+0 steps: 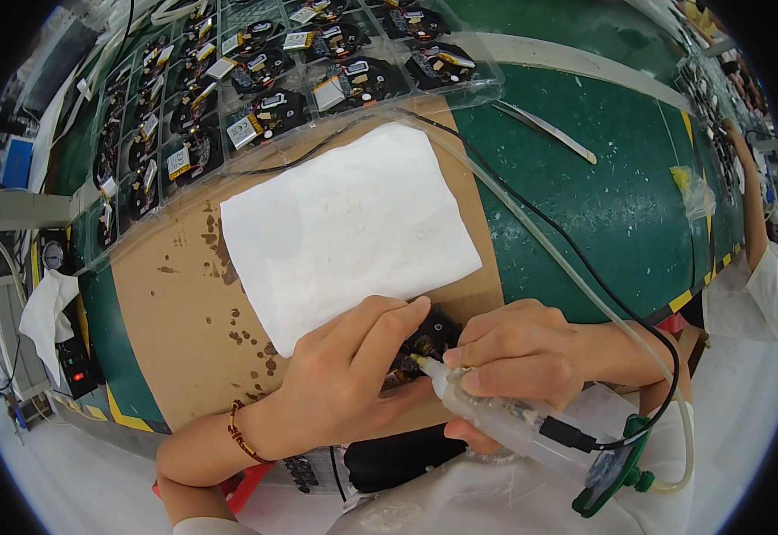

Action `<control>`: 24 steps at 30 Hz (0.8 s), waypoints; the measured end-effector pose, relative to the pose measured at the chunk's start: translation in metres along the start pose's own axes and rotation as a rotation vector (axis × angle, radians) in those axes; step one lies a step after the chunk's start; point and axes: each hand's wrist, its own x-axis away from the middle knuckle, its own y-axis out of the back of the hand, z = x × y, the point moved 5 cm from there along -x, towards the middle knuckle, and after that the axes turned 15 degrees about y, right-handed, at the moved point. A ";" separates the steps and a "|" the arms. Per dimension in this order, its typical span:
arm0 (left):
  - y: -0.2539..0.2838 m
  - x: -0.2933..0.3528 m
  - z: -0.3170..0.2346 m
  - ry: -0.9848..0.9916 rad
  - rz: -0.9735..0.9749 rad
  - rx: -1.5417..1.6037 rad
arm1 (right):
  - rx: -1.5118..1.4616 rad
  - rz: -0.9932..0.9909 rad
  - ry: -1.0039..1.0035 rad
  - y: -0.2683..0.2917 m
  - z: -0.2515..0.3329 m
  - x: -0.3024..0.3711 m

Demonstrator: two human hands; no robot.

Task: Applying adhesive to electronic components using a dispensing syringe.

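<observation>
My left hand [344, 366] is closed around a small black electronic assembly [432, 333] at the near edge of the cardboard, thumb below and fingers above. In my right hand [522, 357] is a translucent dispensing syringe [514, 430], its tip [423, 361] at the assembly by my left fingers. I cannot tell whether the tip touches it. A green adapter [616, 473] caps the syringe's rear end, with a pale air hose and a black cable running off it. Part of the assembly is hidden by my fingers.
A white cloth [349, 227] lies on stained cardboard [161, 303]. Behind it, a clear compartment tray [487, 85] holds several similar assemblies with battery packs. Tweezers [549, 131] and a small plastic bag [696, 194] lie right on the green mat [576, 214]. Another person's arm [747, 187] shows far right.
</observation>
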 end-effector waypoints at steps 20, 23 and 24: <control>0.000 0.002 -0.001 -0.001 0.006 -0.030 | -0.017 0.009 -0.021 -0.001 -0.002 0.001; 0.001 0.002 -0.001 0.002 0.012 -0.022 | -0.015 -0.022 -0.008 0.000 -0.002 0.000; 0.001 0.002 -0.001 0.003 0.011 -0.023 | -0.014 -0.015 -0.001 0.000 -0.002 0.000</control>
